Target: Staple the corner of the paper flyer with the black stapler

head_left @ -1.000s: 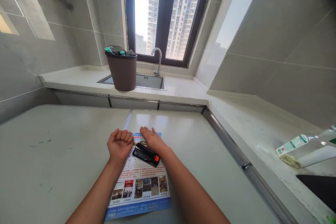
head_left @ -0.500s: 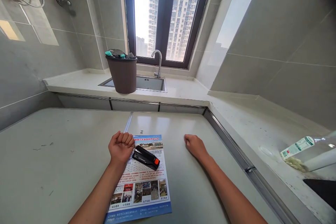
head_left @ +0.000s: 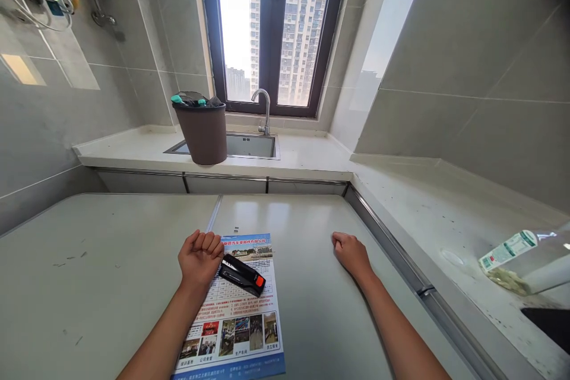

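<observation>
My left hand [head_left: 201,256] rests palm up at the left edge of a printed leaflet [head_left: 249,306], its fingers curled into a loose fist. Right beside its fingers lies a black stapler [head_left: 241,275] with an orange-red end, flat on the leaflet's upper part. My right hand [head_left: 352,254] is closed in a fist on the pale table [head_left: 312,297], well to the right of the leaflet. I see nothing in either hand. Just above the leaflet's top edge lie small metallic bits [head_left: 236,229], possibly staples.
A brown bin [head_left: 202,133] with bottles and a dark bag in it stands by the sink [head_left: 252,146] and faucet [head_left: 266,110]. On the right counter [head_left: 414,190] lies a clear bottle with a green-white label [head_left: 508,250]. Thin dark scraps [head_left: 66,261] dot the table's left side.
My right hand has slid to the right, farther from the leaflet, still in a fist. The view has shifted slightly. My left hand, the stapler and the leaflet keep their places.
</observation>
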Action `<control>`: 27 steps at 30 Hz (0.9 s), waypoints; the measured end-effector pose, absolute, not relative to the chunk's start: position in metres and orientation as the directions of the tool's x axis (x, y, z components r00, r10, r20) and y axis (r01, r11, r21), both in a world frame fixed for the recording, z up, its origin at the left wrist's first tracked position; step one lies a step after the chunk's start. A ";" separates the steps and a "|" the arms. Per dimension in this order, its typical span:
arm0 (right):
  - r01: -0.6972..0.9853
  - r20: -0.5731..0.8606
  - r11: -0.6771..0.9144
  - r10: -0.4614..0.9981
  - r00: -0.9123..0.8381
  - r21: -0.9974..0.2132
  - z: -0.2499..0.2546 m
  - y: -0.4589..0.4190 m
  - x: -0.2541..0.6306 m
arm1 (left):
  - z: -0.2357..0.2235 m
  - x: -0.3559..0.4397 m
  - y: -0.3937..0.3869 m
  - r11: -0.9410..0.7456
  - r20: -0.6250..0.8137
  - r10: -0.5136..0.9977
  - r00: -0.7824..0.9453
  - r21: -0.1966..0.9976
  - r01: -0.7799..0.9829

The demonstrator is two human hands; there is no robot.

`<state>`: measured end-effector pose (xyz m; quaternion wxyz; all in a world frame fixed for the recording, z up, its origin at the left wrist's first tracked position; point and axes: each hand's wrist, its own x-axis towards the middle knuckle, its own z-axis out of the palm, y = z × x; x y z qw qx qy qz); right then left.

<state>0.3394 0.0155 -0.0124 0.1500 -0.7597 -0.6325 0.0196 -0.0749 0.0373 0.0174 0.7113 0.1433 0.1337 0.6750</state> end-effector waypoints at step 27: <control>0.947 0.134 -0.189 0.964 0.229 -0.258 -0.011 0.017 0.340 | 0.019 -0.072 0.037 0.068 0.002 0.997 0.075 0.396 -0.916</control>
